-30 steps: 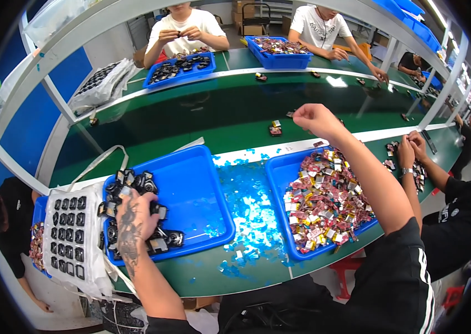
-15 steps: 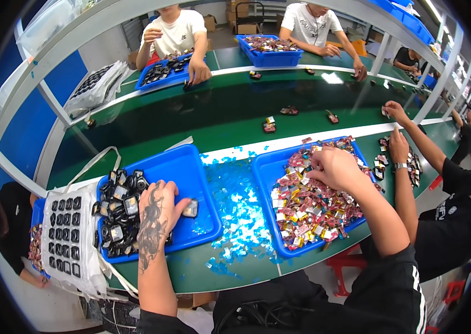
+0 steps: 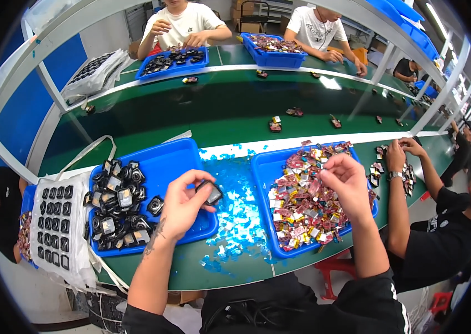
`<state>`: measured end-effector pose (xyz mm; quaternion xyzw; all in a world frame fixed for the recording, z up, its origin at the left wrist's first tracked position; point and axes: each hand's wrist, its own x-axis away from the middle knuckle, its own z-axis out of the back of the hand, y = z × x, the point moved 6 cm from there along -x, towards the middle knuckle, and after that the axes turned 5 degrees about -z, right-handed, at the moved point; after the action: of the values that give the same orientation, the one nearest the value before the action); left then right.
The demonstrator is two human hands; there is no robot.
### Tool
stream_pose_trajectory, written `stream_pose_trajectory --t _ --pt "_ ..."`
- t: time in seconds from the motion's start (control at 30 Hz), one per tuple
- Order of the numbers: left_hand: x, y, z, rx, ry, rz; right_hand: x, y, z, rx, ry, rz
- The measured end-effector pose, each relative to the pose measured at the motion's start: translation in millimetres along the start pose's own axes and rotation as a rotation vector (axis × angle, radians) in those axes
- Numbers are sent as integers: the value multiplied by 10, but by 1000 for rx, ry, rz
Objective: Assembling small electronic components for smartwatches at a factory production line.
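Note:
My left hand pinches a black square watch-like case with a grey face, above the right rim of the left blue tray. Similar black cases heap up in that tray's left part, and a single one lies nearer its middle. Over the right blue tray my right hand has thumb and forefinger closed together. What is between those fingertips, if anything, blends into the pile below. Small pinkish circuit boards with silver and yellow parts fill this tray.
Blue film scraps litter the green table between the trays. A white sheet holding rows of black cases sits at far left. Beyond a white strip, boards lie on the dark green belt. A co-worker's hands are at right.
My left hand has risen rightward from the left tray, now holding a case. My right hand has moved slightly right and down. Boards on the belt have shifted right.

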<state>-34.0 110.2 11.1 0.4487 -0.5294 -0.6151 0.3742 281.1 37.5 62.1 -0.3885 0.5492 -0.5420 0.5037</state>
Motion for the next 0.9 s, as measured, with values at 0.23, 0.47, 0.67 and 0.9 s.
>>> stream_pose_trajectory --t 0.23,0.47,0.67,0.9 --pt "112 -41 -596 322 -207 223 214 153 -688 -256 -139 -153" --pt "233 111 -743 2 -300 -139 253 115 -1045 -163 -227 -132" --pt "221 114 -682 -104 -251 -125 258 26 -1122 148 -185 -2" --pt "218 91 -619 -54 -136 -102 328 -1 -1087 243 -126 91"
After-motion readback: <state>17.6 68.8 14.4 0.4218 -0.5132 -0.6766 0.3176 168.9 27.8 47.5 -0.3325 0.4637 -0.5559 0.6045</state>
